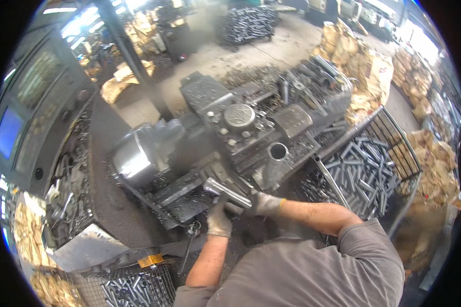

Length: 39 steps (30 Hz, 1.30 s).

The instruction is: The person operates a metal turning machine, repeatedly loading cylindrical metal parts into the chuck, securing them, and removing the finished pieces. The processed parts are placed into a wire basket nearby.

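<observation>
Both my hands wear pale, dirty work gloves and hold a short shiny steel tube [228, 192] in front of the lathe. The tube lies slantwise, its wider end up to the left. My left hand [219, 220] is closed on its underside near the middle, the fingers partly hidden. At the lower right end, my right hand [266, 204] grips the tube. Beyond the tube stands the lathe's tool post [239, 116] with a round cap. Left of that is the shiny lathe chuck [135, 158]; nothing can be made out in its jaws.
A wider hollow pipe [275, 162] stands upright just beyond my right hand. A wire bin [412, 153] full of metal tubes is at the right, a wire basket [165, 281] with more at the lower left. Metal chips cover the lathe bed. A control panel [30, 112] rises at far left.
</observation>
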{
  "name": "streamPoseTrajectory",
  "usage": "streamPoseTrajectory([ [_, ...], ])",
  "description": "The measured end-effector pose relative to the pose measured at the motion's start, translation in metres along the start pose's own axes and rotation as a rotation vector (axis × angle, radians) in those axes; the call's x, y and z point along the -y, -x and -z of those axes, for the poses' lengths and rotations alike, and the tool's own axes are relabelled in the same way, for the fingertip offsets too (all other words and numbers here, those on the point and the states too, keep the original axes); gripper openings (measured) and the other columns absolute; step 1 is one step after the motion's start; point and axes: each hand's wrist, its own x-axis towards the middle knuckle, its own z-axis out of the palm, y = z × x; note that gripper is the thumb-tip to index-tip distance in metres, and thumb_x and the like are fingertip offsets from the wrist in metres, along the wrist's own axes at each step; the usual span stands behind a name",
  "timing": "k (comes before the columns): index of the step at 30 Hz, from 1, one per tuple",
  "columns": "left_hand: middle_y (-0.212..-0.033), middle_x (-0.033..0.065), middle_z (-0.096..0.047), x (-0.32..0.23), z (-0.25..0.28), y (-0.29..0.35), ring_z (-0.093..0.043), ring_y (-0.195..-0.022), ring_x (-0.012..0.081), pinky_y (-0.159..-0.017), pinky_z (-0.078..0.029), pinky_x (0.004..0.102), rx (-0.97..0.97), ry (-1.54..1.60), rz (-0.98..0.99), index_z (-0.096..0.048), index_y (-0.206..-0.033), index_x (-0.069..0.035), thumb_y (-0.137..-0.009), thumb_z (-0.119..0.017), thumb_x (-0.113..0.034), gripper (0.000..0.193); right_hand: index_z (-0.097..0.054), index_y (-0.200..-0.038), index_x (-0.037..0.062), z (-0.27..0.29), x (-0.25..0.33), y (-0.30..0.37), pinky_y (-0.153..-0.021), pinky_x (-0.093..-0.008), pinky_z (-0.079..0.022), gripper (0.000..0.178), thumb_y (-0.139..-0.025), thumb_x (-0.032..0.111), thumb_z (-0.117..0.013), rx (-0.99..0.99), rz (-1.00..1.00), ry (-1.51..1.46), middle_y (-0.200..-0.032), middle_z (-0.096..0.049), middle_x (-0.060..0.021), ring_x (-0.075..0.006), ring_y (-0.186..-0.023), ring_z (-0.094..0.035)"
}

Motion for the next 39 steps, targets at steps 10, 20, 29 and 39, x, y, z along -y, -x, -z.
streamPoseTrajectory([
  [10, -0.105, 0.0174, -0.078, -0.033, 0.047, 0.050, -0.076, -0.095, 0.0357, -0.088, -0.062, 0.0539, 0.188, 0.515, 0.142, -0.072, -0.125, -0.006, -0.112, -0.045, -0.056, 0.059, -0.071, -0.133, 0.0074, 0.199, -0.208, 0.245, -0.097, -0.0403, -0.060, 0.055, -0.092, 0.043, -0.077, 0.011, -0.776, 0.929, -0.110, -0.081, -0.0147, -0.0271, -0.103, -0.078],
  [20, -0.114, 0.0136, -0.075, -0.041, 0.006, 0.065, -0.075, -0.097, 0.0291, -0.087, -0.064, 0.0449, 0.023, 0.103, 0.100, -0.063, -0.134, -0.009, -0.106, -0.052, -0.065, 0.064, -0.075, -0.116, 0.0086, 0.103, 0.033, 0.021, -0.083, -0.0444, -0.063, 0.047, -0.079, 0.035, -0.087, -0.395, 0.289, 0.314, -0.111, -0.077, -0.0202, -0.0342, -0.098, -0.078],
  [29, -0.094, 0.0111, -0.073, -0.057, 0.022, 0.032, -0.075, -0.078, 0.0295, -0.070, -0.066, 0.0451, -0.174, 0.088, -0.067, -0.064, -0.120, -0.004, -0.105, -0.067, -0.048, 0.047, -0.058, -0.143, 0.0089, -0.012, 0.023, -0.063, -0.086, -0.0549, -0.060, 0.061, -0.092, 0.038, -0.075, -0.243, 0.282, 0.766, -0.115, -0.075, -0.0266, -0.0459, -0.102, -0.075],
  [39, -0.136, 0.0163, -0.066, -0.075, -0.008, -0.005, -0.061, -0.127, 0.0312, -0.112, -0.047, 0.0444, -0.333, -0.113, -0.558, -0.055, -0.150, -0.001, -0.107, -0.054, -0.063, 0.076, -0.061, -0.130, -0.0123, 0.026, 0.147, -0.057, -0.094, -0.0421, -0.060, 0.083, -0.078, 0.046, -0.088, 0.166, 0.201, 0.053, -0.113, -0.075, -0.0240, -0.0304, -0.103, -0.076],
])
